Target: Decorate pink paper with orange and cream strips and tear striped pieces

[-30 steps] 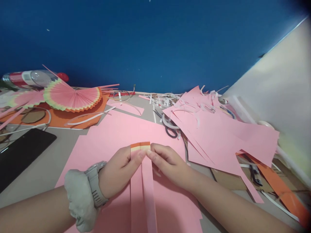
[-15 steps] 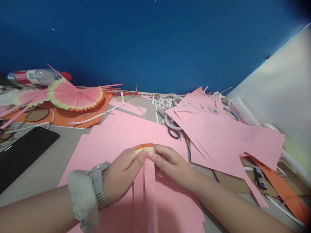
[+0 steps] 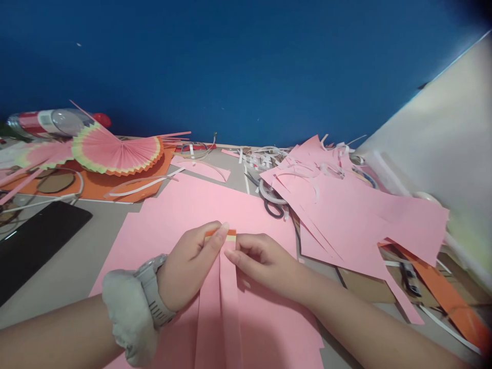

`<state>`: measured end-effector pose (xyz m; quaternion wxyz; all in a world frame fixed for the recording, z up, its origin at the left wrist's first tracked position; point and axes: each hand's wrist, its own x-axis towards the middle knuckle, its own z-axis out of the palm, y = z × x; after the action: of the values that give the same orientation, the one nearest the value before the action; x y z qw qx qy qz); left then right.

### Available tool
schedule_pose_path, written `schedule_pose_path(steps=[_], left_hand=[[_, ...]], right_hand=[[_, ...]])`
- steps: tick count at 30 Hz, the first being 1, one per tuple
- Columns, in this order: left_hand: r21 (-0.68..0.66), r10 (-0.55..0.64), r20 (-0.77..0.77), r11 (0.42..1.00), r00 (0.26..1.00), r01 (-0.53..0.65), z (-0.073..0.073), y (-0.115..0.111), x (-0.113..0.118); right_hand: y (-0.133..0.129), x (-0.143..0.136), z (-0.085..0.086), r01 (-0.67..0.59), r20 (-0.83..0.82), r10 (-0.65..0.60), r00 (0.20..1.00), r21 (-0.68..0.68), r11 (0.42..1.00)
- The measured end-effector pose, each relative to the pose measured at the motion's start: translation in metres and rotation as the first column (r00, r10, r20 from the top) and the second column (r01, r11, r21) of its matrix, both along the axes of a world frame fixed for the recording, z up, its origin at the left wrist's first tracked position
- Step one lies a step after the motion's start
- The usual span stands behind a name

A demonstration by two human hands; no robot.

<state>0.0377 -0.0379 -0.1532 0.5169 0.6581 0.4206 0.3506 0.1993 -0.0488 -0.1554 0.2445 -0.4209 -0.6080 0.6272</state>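
Between my hands is a folded pink paper strip point(image 3: 229, 287) with an orange and pale yellow band at its far end. My left hand point(image 3: 190, 264) is closed on it, the thumb pressed flat near the coloured end. My right hand point(image 3: 269, 264) pinches the strip's right edge slightly lower, thumb on top and fingers curled behind. A lengthwise crease runs toward me, and a second pink panel lies to its left. Beneath everything lie large pink paper sheets point(image 3: 154, 236). A watch and a pale scrunchie are on my left wrist.
Pleated paper fans point(image 3: 119, 148) rest on orange paper point(image 3: 96, 187) at the left, near a plastic bottle point(image 3: 57, 123) and a black phone-like slab point(image 3: 42, 241). Scissors point(image 3: 273, 207), cut pink sheets point(image 3: 346, 215), paper scraps point(image 3: 265, 159) and a box cutter point(image 3: 410, 279) lie rightward.
My left thumb has moved up to the strip's coloured end. My right hand has slid a little lower along the edge. The strip has shifted slightly left.
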Motion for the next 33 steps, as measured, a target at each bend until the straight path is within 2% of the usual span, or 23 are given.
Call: schedule_pose_path(steps=[8,13,15,19,22,28,33], left_hand=[[0.011,0.013,-0.022,1.0,1.0,-0.013,0.0003,0.0006,0.0014],[0.003,0.022,-0.029,1.0,0.999,-0.022,0.0001,0.0009,0.0009],[-0.024,-0.007,-0.008,1.0,1.0,0.007,0.0006,0.0012,0.0006],[-0.046,-0.135,0.073,0.989,0.988,0.138,0.0031,0.0026,0.0007],[-0.026,-0.154,0.066,0.987,0.986,0.156,0.0053,0.0035,0.0015],[-0.015,-0.179,0.014,0.984,0.984,0.179,0.0066,0.0028,0.0031],[-0.002,-0.117,0.005,0.993,0.993,0.117,0.0021,0.0026,0.0016]], right_hand=[[-0.0009,-0.0015,-0.0027,0.037,-0.056,-0.039,0.998,-0.03,0.999],[0.0006,-0.0004,-0.0007,0.049,-0.01,-0.048,0.999,0.015,0.999],[0.001,0.0001,0.0001,0.051,-0.017,-0.051,0.999,0.017,0.999],[0.0011,0.0012,0.0004,0.036,-0.07,-0.038,0.997,-0.03,0.999],[0.0014,0.0023,-0.0007,0.029,-0.102,-0.032,0.994,-0.031,0.999],[0.0027,0.0035,-0.0053,0.055,-0.279,-0.061,0.958,-0.029,0.998],[0.0023,0.0028,-0.0022,0.075,-0.119,-0.077,0.99,-0.025,0.997]])
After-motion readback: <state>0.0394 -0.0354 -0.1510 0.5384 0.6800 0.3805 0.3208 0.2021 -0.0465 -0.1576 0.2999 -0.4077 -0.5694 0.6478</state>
